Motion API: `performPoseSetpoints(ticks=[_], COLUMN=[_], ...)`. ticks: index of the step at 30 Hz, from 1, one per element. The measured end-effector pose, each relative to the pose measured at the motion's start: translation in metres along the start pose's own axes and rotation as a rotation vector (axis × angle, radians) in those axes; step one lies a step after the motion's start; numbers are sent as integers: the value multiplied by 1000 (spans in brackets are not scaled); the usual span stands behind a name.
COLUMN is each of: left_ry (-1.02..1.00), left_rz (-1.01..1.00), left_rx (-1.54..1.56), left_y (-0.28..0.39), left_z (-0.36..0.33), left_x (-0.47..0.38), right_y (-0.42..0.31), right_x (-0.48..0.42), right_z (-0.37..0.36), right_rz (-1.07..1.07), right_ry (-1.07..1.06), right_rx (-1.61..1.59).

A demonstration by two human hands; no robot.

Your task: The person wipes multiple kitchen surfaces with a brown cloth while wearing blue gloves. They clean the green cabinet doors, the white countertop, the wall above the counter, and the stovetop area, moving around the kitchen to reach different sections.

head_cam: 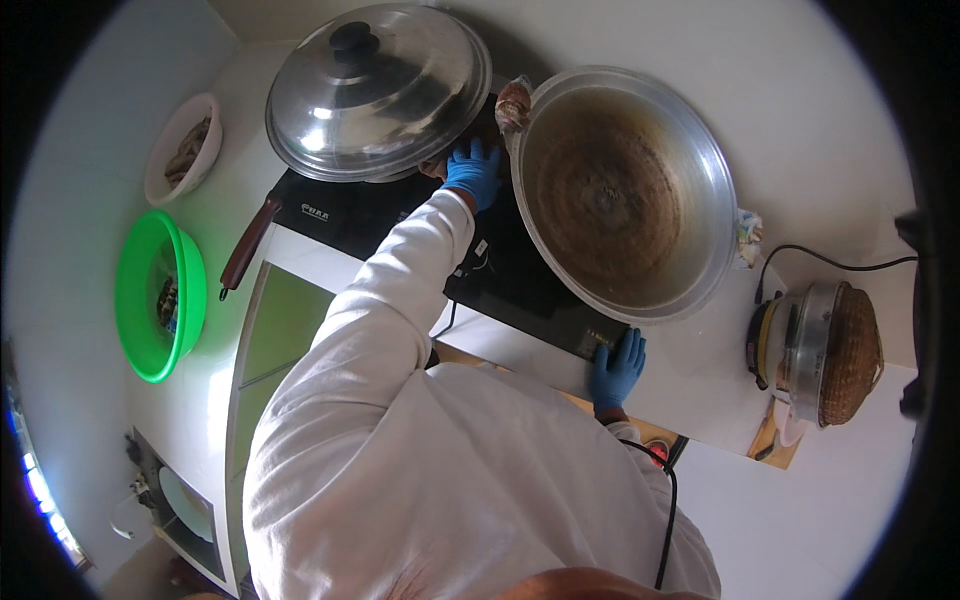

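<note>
My left hand point(474, 176), in a blue glove, reaches between two pans beside the rim of a domed metal lid point(405, 90). A brown wrapped lump point(433, 167) shows at its side; whether the fingers hold it is unclear. The lid covers a pan with a long brown handle point(251, 244) on a black induction cooker point(322, 214). My right hand point(619, 369), also gloved in blue, holds nothing and rests at the front edge of a second black cooker point(540, 304). On that cooker stands a wide aluminium wok point(720, 172), brown-stained inside, with a wrapped ear point(514, 105).
On the left are a green plastic basin point(127, 300) and a pale bowl point(157, 176) with brown food pieces. A woven basket point(851, 356) tops a metal pot point(810, 352) at right, near a black cable point(832, 266). A sink point(184, 499) sits lower left.
</note>
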State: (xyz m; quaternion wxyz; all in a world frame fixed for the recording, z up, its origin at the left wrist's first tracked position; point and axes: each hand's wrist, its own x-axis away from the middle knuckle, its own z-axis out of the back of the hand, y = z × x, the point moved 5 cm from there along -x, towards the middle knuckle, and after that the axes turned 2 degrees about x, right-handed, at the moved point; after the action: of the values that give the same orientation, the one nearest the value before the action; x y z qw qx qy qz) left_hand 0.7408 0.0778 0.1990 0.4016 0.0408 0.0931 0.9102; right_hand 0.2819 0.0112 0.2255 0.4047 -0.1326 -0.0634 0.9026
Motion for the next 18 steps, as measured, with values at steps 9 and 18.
performPoseSetpoints(ticks=[9, 18], left_ry=[138, -169], left_rz=[-360, -127], left_rx=[34, 480], left_y=[27, 62], left_z=[-5, 68], left_x=[24, 101], right_y=[2, 3], right_x=[3, 4], right_z=[-3, -1], right_rz=[17, 50], right_ry=[-1, 20], right_rx=[26, 1])
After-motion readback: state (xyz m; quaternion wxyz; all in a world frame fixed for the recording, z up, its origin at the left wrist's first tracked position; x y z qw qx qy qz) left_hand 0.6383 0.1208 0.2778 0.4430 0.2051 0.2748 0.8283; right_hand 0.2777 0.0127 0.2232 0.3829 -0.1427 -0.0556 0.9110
